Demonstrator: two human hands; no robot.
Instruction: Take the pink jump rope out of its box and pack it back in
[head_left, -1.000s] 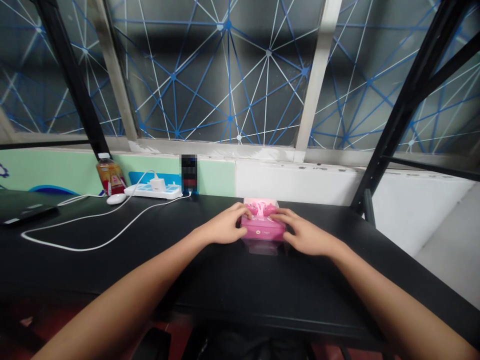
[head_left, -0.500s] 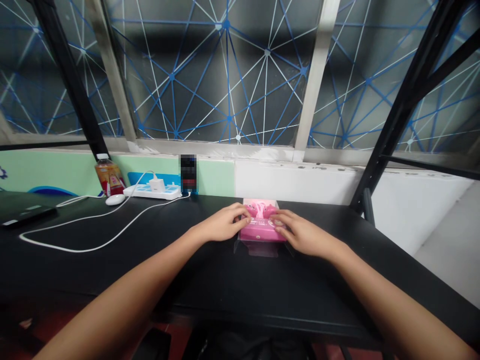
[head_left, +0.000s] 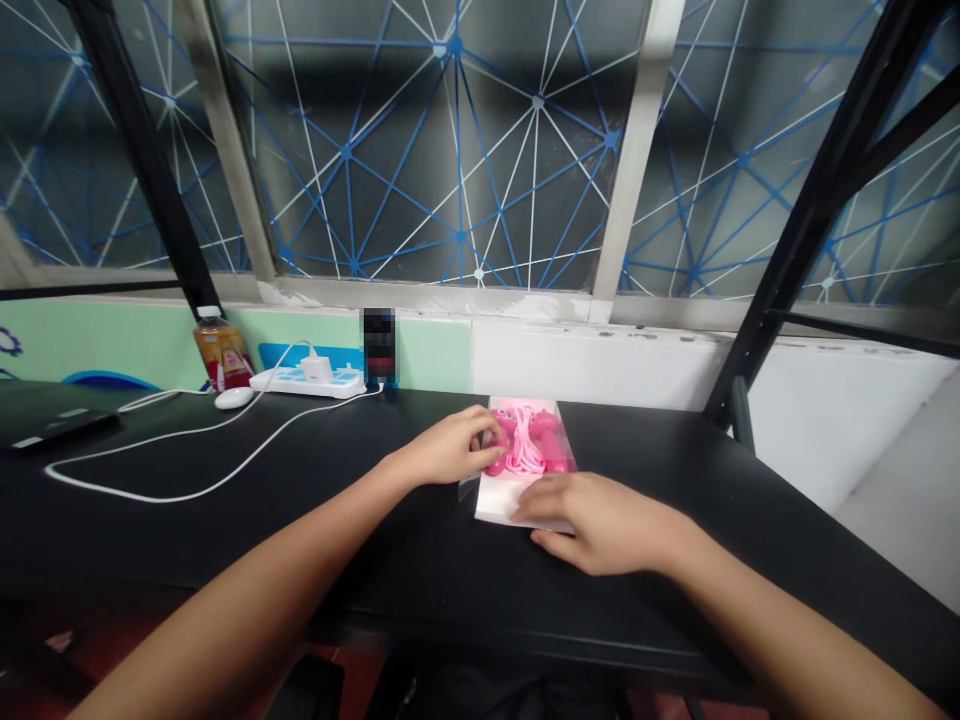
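Observation:
A pink jump rope [head_left: 525,450], its cord bundled between two thick handles, lies in a shallow box [head_left: 556,412] on the black table. The front flap [head_left: 499,498] of the box is folded down toward me, its white inside facing up. My left hand [head_left: 457,443] is closed at the box's left side, fingers curled over the left handle and edge. Across the flap's right part rests my right hand [head_left: 592,515], its fingers stretched out flat and the thumb apart. Clear plastic [head_left: 469,484] sticks out at the left of the box.
Back left stand a drink bottle [head_left: 223,352], a white power strip [head_left: 341,381] with a charger [head_left: 316,369], and an upright phone [head_left: 379,348]. A white cable [head_left: 187,497] loops over the table [head_left: 360,570] near a white mouse [head_left: 234,398]. Black frame posts [head_left: 780,260] rise at both sides.
The pink front part of the box has been folded down toward me, uncovering the jump rope. My right hand moved nearer with it, while my left hand stayed at the left side.

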